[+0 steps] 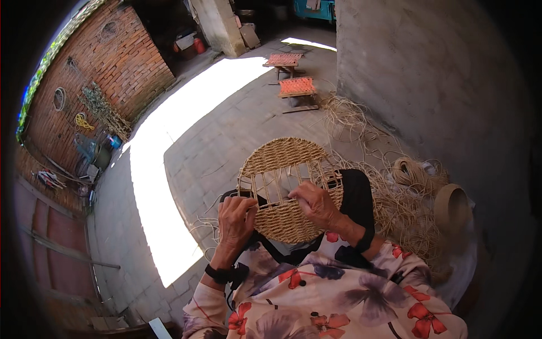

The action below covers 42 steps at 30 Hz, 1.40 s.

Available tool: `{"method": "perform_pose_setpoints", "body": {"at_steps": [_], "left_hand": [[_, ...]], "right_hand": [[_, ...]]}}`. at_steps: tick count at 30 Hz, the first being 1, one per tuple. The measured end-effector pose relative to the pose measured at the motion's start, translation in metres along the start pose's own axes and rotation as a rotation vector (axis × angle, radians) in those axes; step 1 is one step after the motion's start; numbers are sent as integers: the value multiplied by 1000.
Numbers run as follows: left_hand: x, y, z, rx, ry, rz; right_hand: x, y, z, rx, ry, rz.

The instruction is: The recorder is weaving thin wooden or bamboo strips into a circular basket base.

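A round woven straw panel (285, 153) rests on my lap. Its far and near parts are closely woven, while bare ribs (271, 186) cross the gap between them. At the panel's left edge, my left hand (234, 221) is closed with bent fingers gripping the rim near the gap. My right hand (317, 204) lies over the right side of the gap, its fingers curled in a pinch against the near weave. Whatever thin strand may be between those fingers is too small to make out.
Loose straw cord (406, 206) lies heaped on the floor to my right, with a tan ring-shaped roll (451, 206) beside it. Two low stools with orange-red woven seats (296, 86) stand ahead. A grey wall (429, 73) rises at right, a brick wall (113, 62) at left.
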State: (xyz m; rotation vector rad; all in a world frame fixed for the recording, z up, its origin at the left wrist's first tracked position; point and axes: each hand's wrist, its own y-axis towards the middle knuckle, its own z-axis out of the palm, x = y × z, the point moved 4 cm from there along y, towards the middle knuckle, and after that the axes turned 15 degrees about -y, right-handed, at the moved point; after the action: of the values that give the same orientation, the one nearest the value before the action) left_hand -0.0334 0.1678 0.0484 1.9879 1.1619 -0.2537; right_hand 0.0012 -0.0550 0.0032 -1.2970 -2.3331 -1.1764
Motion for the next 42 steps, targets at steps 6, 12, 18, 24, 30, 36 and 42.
{"method": "perform_pose_setpoints", "body": {"at_steps": [6, 12, 18, 24, 30, 36, 42], "left_hand": [[-12, 3, 33, 205, 234, 28], [-3, -3, -4, 70, -4, -57], [28, -34, -37, 77, -165, -400], [45, -37, -42, 91, -307, -456], [59, -26, -47, 72, -311, -431], [71, -32, -18, 77, -296, -557], [62, -47, -5, -149, -309, -487]], "right_hand": [[13, 0, 27, 191, -286, -57], [16, 11, 17, 184, -175, -38], [38, 23, 27, 166, -49, -134], [41, 17, 46, 244, -37, -118], [39, 19, 45, 215, 9, -116], [39, 30, 39, 253, 113, 13], [70, 46, 48, 220, 92, -62]]}}
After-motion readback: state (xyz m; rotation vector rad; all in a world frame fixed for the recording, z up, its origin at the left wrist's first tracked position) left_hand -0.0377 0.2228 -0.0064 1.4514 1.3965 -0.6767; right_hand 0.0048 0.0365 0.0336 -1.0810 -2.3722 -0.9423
